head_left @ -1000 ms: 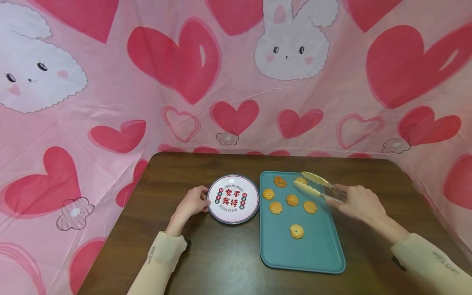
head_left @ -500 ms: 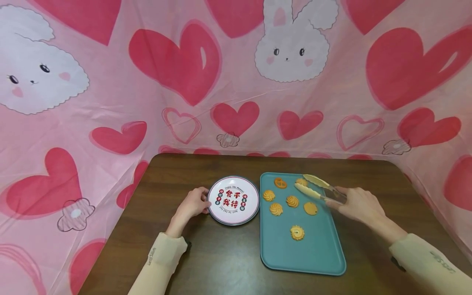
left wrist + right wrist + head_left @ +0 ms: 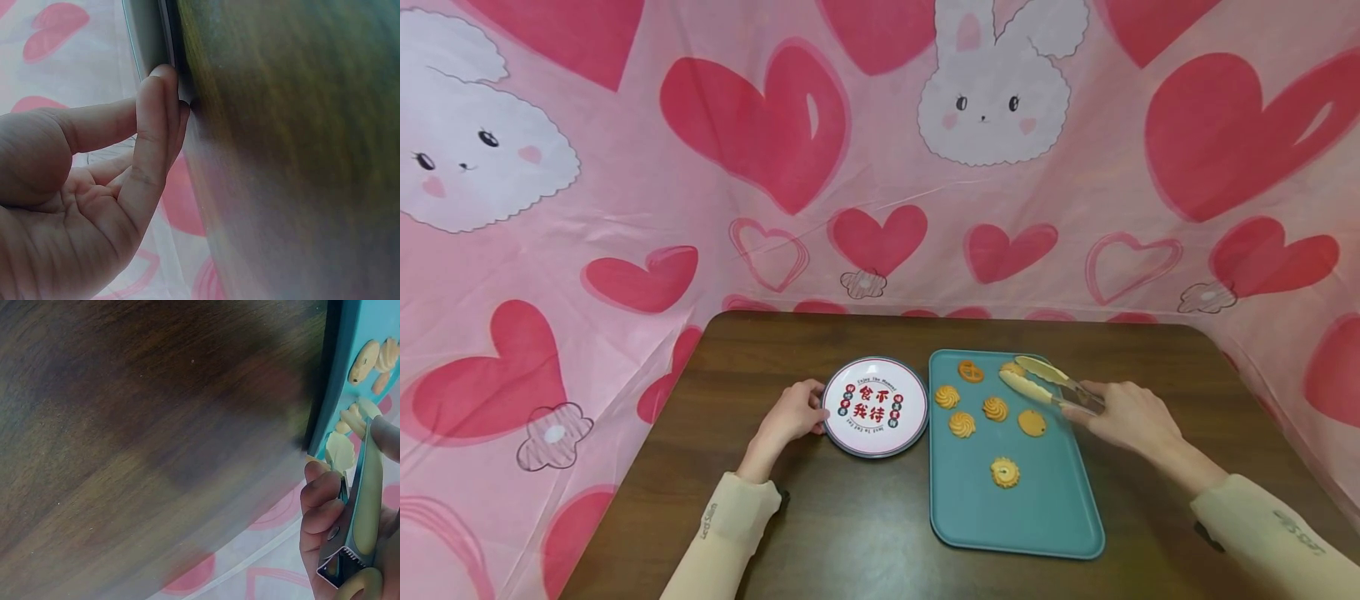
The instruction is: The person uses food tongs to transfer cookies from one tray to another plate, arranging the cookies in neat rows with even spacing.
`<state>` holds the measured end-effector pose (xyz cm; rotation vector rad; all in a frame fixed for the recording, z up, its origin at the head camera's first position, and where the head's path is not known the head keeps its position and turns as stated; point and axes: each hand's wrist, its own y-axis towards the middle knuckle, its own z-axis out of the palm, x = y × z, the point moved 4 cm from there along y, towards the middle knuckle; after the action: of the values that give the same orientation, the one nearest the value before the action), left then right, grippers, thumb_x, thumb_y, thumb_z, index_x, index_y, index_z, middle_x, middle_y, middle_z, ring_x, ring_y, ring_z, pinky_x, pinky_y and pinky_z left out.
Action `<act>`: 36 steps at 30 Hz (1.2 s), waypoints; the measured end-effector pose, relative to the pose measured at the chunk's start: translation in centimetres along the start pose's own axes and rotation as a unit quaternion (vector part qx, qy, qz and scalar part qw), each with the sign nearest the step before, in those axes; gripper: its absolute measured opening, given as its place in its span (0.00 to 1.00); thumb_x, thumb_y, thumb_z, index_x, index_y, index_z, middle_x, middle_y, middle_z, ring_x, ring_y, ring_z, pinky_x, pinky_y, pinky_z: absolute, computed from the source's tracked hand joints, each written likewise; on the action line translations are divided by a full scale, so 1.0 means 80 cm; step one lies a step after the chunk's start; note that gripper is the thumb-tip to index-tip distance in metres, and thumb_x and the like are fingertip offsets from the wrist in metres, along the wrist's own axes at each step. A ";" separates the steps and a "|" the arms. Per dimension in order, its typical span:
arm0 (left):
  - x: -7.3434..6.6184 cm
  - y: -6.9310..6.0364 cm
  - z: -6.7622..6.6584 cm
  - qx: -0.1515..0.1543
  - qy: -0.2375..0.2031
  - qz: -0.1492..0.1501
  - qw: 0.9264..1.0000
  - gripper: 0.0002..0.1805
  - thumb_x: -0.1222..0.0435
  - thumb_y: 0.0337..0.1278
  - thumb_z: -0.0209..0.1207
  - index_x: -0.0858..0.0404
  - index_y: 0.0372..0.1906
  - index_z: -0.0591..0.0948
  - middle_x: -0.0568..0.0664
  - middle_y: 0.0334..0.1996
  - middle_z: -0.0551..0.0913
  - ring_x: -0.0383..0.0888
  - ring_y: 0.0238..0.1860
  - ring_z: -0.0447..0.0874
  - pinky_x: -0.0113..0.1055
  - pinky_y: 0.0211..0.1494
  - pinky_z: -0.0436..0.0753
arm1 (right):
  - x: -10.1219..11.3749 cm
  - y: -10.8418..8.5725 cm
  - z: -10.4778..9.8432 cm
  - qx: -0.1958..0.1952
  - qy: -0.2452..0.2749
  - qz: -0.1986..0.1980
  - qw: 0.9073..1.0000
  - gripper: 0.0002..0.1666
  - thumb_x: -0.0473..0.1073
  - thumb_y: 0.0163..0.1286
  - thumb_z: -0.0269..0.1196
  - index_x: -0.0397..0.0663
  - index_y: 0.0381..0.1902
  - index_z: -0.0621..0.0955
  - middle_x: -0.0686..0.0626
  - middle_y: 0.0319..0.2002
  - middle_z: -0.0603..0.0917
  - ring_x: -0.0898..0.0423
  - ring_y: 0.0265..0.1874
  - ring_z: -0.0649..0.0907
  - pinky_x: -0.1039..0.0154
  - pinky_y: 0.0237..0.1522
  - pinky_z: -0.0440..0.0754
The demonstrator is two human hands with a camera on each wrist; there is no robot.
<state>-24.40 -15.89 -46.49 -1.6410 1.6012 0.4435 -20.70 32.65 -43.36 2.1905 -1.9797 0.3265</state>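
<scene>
A white plate [image 3: 876, 407] with red characters lies left of a teal tray [image 3: 1015, 517]. My left hand [image 3: 792, 410] pinches the plate's left rim between thumb and fingers; the left wrist view shows the hand [image 3: 106, 181] at the plate's edge. My right hand [image 3: 1135, 417] grips metal tongs [image 3: 1081, 397] with cream tips, spread around a cookie [image 3: 1012, 367] at the tray's far right corner. In the right wrist view the fingers of my right hand [image 3: 325, 512] curl round the tongs [image 3: 370, 487]. Whether the tips touch the cookie I cannot tell.
Also on the tray are a pretzel [image 3: 971, 371], a round flat cookie [image 3: 1032, 422], a cookie [image 3: 1004, 472] nearer me and several swirled cookies [image 3: 995, 408]. The wooden table [image 3: 842, 525] ends at a pink heart-patterned cloth [image 3: 880, 167] behind and at the sides.
The tongs and my right hand have shifted very slightly at the tray's far right corner. My left hand stays at the plate's rim.
</scene>
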 end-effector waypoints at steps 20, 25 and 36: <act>0.000 0.006 -0.001 0.001 0.004 0.004 1.000 0.25 0.73 0.60 0.65 0.73 0.62 0.74 0.57 0.33 0.76 0.44 0.23 0.81 0.33 0.30 0.83 | 0.001 -0.002 0.000 -0.001 0.006 -0.001 1.000 0.47 0.67 0.62 0.66 0.31 0.62 0.76 0.50 0.29 0.81 0.51 0.27 0.76 0.53 0.26 0.76; 0.000 0.006 0.001 0.002 0.003 0.003 1.000 0.25 0.72 0.60 0.65 0.72 0.62 0.74 0.56 0.33 0.76 0.44 0.23 0.81 0.33 0.30 0.83 | 0.001 -0.001 -0.002 -0.003 0.005 -0.003 1.000 0.48 0.68 0.62 0.66 0.32 0.62 0.77 0.48 0.30 0.83 0.51 0.27 0.77 0.52 0.27 0.77; 0.000 0.007 0.001 0.002 0.004 0.003 1.000 0.25 0.72 0.60 0.65 0.72 0.62 0.74 0.57 0.33 0.77 0.44 0.23 0.81 0.33 0.30 0.83 | 0.011 -0.001 -0.014 -0.026 0.007 -0.020 0.999 0.45 0.67 0.63 0.66 0.34 0.61 0.78 0.51 0.27 0.81 0.52 0.26 0.76 0.59 0.24 0.71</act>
<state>-24.88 -15.82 -46.69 -1.6377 1.6115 0.4376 -20.62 32.09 -42.01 2.1866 -1.9116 0.2816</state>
